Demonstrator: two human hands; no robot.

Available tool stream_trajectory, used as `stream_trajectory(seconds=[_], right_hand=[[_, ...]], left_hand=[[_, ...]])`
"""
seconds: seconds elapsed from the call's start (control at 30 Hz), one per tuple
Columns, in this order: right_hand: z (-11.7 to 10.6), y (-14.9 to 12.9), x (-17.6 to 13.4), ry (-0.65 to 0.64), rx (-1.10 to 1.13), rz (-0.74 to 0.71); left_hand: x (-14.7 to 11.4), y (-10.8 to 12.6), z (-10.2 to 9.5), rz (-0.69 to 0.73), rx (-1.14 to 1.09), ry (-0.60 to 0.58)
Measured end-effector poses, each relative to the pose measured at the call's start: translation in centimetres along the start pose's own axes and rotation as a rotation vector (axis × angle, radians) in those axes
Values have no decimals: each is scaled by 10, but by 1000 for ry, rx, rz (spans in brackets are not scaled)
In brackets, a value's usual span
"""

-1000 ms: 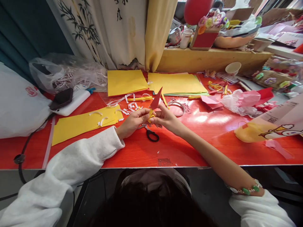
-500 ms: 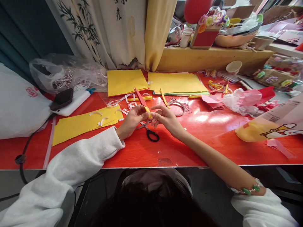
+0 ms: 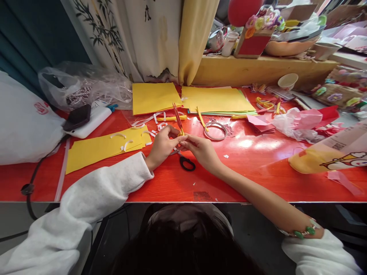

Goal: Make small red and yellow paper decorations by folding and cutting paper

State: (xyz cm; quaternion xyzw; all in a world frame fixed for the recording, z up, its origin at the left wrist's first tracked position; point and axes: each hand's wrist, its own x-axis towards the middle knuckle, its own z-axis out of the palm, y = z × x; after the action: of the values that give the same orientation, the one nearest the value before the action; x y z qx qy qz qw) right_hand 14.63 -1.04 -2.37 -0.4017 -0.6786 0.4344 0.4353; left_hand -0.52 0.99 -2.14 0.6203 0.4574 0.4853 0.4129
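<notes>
Red paper, folded into a narrow pointed piece [image 3: 177,116] with a yellow bit at its base, stands nearly upright above the red table [image 3: 258,168], pinched from both sides at its lower end. The left hand [image 3: 163,145] grips that base between thumb and fingertips; the right hand [image 3: 202,149] meets it there, its fingertips closed on the same yellow end — the two hands touch. Directly beneath them lie scissors [image 3: 185,162] with black handles, flat on the table. Just beyond the right hand sits a ring of clear tape [image 3: 215,130]. White paper strips [image 3: 149,123] are scattered near the left hand, some lying on a yellow sheet [image 3: 100,147]. Farther back, two more stacks of yellow paper [image 3: 215,100] lie side by side against the curtain — crumpled pink tissue [image 3: 298,123] lies well off to the right.
</notes>
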Motion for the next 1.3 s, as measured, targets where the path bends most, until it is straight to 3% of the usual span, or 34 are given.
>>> stream_trajectory(seconds=[0.23,0.37,0.63,0.97,1.3], right_hand=[[-6,10,7,-67,366,94],[-12,10,9,-88,463,136],[-16,-2,6,-177,436,194],[-18,0,5,-175,452,194],[-19,-3,4,-179,350,133]], left_hand=[[-2,-1,-1,83,-65,-94],[-4,-1,-2,176,-16,-149],[-7,2,-7,279,133,-204],[-2,-6,-12,326,-82,-288],[-7,-2,-13,298,-30,-290]])
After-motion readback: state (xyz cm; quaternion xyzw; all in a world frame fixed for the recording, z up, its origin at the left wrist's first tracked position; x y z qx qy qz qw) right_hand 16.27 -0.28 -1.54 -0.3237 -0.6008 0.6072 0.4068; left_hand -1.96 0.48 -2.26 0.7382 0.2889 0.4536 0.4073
